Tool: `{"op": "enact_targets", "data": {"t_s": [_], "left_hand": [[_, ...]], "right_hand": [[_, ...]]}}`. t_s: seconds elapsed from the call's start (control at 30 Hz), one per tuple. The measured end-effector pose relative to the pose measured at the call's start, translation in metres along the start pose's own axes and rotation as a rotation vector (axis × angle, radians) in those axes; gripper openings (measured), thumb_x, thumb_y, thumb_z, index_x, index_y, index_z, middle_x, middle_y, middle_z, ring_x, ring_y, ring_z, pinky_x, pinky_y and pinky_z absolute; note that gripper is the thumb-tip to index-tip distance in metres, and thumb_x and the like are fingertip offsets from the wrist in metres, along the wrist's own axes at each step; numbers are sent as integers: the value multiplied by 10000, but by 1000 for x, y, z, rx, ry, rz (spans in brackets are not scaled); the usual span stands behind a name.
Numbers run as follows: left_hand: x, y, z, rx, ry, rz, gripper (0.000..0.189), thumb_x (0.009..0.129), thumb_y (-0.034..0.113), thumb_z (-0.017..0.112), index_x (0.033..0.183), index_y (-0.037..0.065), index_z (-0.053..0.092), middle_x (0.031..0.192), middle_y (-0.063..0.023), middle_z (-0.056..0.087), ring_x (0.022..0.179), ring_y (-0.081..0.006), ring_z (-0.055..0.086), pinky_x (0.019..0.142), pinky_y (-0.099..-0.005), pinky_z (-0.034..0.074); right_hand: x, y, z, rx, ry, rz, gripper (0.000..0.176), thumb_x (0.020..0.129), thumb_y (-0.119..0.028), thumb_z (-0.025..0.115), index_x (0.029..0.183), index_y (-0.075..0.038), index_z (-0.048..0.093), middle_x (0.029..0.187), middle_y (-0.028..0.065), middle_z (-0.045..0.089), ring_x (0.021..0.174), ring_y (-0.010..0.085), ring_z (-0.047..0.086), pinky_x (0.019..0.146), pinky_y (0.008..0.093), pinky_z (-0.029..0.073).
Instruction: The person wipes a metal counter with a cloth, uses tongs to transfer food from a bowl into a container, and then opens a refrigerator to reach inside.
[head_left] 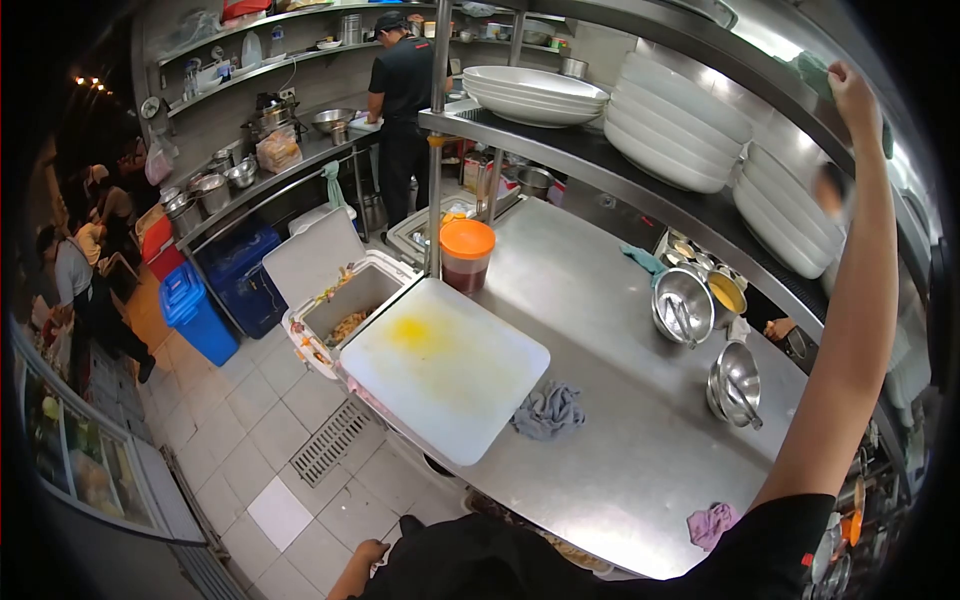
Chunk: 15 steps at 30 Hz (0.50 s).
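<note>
My right hand (850, 92) is raised high at the upper right, at the edge of the top shelf. Its fingers are curled closed beside a greenish crumpled piece (815, 72); what they grip is too small to make out. Down at the bottom, my left hand (370, 552) hangs beside my body over the floor, fingers curled, with a small pale bit near them that I cannot name. Between my arms lies a white cutting board (470, 360) with a yellow stain, on the steel counter (610, 450). A grey cloth (550, 410) touches the board's right side.
Stacked white plates (535, 95) and deep bowls (675, 125) fill the shelf over the counter. Steel bowls (683, 305) with utensils, an orange-lidded tub (467, 255) and a purple cloth (712, 526) sit around. An open cooler (345, 310) stands left; a co-worker (403, 110) works behind.
</note>
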<state>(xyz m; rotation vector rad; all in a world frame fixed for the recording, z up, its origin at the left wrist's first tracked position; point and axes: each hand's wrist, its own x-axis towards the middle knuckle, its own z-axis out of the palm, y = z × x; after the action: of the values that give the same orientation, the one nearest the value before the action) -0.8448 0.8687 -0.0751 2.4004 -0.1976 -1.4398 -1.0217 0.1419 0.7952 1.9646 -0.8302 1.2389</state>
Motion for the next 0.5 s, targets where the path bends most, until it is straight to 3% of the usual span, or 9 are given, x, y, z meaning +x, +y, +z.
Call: {"op": "enact_targets", "data": {"t_s": [0.1, 0.17, 0.23, 0.27, 0.37, 0.43, 0.47, 0.5], "left_hand": [[13, -27, 9, 50, -27, 16, 448, 832, 394, 536, 986, -20, 609, 786, -136, 659, 666, -248, 663, 527, -361, 534], [27, -51, 19, -150, 27, 98, 443, 827, 409, 533, 938, -8, 630, 769, -142, 661, 666, -259, 657, 520, -370, 531], [27, -52, 19, -116, 43, 89, 440, 825, 414, 532, 914, -4, 640, 756, -139, 660, 659, -255, 653, 539, -371, 529], [27, -52, 20, -84, 58, 81, 439, 823, 418, 531, 889, 1, 649, 743, -137, 659, 652, -252, 649, 557, -372, 527], [24, -41, 23, 68, 102, 60, 441, 821, 421, 531, 871, 1, 655, 746, -140, 659, 627, -249, 640, 612, -374, 520], [30, -37, 25, 106, 122, 168, 445, 821, 422, 534, 867, -3, 653, 753, -142, 661, 630, -250, 640, 632, -372, 515], [32, -40, 27, 150, 143, 274, 448, 822, 423, 536, 863, -7, 652, 760, -145, 662, 634, -250, 641, 652, -370, 511], [24, -33, 25, 147, 142, 269, 448, 822, 423, 536, 863, -7, 652, 760, -145, 662, 634, -250, 641, 652, -370, 511]], "right_hand": [[17, 24, 20, 59, 26, -31, 270, 846, -283, 534, 1053, -118, 586, 1022, 107, 637, 992, 278, 592, 832, 350, 443], [23, 35, 29, 118, -4, -62, 249, 854, -256, 521, 1049, -116, 586, 1026, 106, 635, 994, 275, 590, 829, 344, 444], [27, 38, 32, 310, -344, -157, 228, 862, -211, 501, 1057, -135, 591, 1019, 98, 639, 986, 273, 592, 823, 329, 443], [29, 38, 37, 311, -348, -156, 228, 862, -211, 501, 1057, -135, 591, 1019, 98, 639, 986, 273, 592, 823, 329, 443], [37, 43, 51, 318, -197, -81, 276, 861, -264, 492, 1095, -155, 590, 1068, 93, 633, 1014, 265, 586, 856, 331, 434], [2, -7, 12, -5, 177, 245, 368, 852, -380, 492, 1133, -162, 588, 1128, 71, 619, 1053, 257, 575, 896, 331, 421], [-14, -16, 3, -1, 174, 243, 368, 852, -380, 492, 1133, -162, 588, 1128, 71, 619, 1053, 257, 575, 896, 331, 421], [-28, -23, -4, 80, 349, 273, 419, 843, -435, 482, 1142, -162, 589, 1150, 61, 612, 1068, 259, 568, 908, 334, 417]]}}
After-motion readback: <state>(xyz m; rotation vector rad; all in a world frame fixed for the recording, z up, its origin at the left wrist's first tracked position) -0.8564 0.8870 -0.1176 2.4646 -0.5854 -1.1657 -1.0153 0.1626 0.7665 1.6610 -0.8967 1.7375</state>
